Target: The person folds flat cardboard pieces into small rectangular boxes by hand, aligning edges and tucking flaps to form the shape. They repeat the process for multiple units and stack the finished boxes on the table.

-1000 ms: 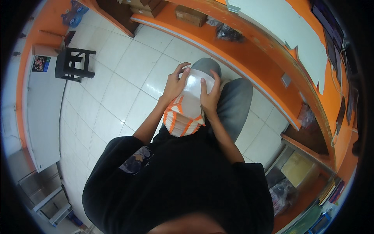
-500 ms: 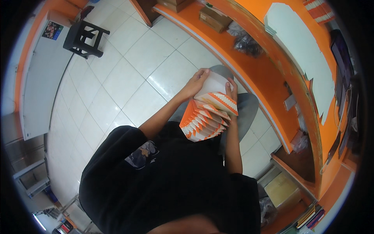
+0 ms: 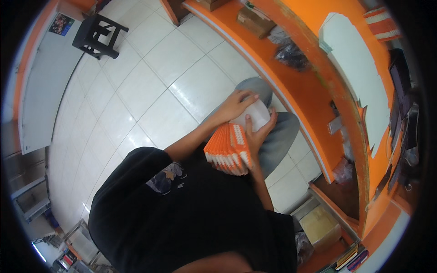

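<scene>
Over my lap I have a fanned stack of nested orange-and-white paper boxes (image 3: 224, 148), its zigzag-patterned edges toward my shirt. A whitish paper box (image 3: 259, 113) lies at the stack's far end, with its pale inside facing up. My left hand (image 3: 237, 104) is closed on this box's far left edge, fingers bent over the rim. On the near right side my right hand (image 3: 261, 133) grips the same box, its thumb on the pale face and its fingers round the outer edge. The stack rests against my right wrist and shirt; its underside is hidden.
An orange counter with a lower shelf (image 3: 300, 88) curves along my right, holding a cardboard box (image 3: 255, 22) and a dark plastic bag (image 3: 291, 55). A black stool (image 3: 100, 37) stands far left on the white tiles. Below right is another cardboard box (image 3: 320, 226).
The stack has swung round and its layers lie closer together. My left hand has come down and right over the pale box; my right hand has moved down and left.
</scene>
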{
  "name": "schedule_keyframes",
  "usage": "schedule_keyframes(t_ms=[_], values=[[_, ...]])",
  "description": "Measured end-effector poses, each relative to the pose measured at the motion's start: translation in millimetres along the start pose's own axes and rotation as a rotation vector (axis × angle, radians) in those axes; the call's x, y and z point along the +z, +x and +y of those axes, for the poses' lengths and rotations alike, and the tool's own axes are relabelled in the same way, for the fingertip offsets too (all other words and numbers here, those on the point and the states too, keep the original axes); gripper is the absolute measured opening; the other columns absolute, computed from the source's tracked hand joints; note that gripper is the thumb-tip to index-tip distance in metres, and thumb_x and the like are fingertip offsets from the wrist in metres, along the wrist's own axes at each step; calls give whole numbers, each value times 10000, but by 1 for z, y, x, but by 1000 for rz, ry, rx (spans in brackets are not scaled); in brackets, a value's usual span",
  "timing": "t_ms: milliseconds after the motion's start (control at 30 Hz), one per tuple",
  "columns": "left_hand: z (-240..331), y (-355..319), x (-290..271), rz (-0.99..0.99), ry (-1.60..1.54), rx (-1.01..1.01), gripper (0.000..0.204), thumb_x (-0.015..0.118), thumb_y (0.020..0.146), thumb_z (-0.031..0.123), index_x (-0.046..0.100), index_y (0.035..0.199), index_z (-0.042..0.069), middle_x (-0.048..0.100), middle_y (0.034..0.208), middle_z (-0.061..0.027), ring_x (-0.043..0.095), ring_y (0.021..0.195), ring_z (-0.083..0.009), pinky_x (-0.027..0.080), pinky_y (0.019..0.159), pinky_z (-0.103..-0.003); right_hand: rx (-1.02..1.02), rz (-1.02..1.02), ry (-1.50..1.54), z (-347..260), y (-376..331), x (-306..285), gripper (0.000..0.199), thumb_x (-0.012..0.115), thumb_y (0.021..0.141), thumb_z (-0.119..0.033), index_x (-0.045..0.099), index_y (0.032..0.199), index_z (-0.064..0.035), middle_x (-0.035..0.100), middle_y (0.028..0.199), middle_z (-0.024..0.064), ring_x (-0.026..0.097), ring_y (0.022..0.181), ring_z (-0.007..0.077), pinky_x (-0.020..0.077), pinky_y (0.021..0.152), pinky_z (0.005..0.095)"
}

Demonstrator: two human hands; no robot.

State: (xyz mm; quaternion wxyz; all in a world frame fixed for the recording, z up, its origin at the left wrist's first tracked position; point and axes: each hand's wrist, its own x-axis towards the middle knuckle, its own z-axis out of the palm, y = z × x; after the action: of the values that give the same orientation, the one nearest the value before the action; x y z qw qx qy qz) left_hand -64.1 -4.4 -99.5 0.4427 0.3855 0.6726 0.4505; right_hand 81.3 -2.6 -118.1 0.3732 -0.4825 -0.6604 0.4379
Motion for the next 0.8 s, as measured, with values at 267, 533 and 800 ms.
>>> schedule_keyframes(t_ms=[267,533,800], values=[[-13,-14,-29,113,-207,-21,420,459,1001,346,582,1179,-14,622,1091,-106,541,1048,-152,413,935,-279,-164,-152,52,-123,93,-27,373,689,823,-101,588,1170,-6,564,1237,210,497,1228,333,371,1026,418],[-24,-6,-16,120,-189,-105,493,427,987,451,571,1199,30,611,1119,-180,565,1073,-257,409,951,-343,-862,-241,123,-317,316,60,253,658,820,-209,659,990,-22,655,1002,151,629,952,277,472,871,364],[-20,-5,-1,257,-205,-43,441,411,999,405,576,1151,25,581,1085,-209,559,1041,-318,401,958,-368,-549,-165,-634,-275,453,171,637,675,726,-546,641,1087,-22,568,1198,240,566,1114,309,436,944,393]])
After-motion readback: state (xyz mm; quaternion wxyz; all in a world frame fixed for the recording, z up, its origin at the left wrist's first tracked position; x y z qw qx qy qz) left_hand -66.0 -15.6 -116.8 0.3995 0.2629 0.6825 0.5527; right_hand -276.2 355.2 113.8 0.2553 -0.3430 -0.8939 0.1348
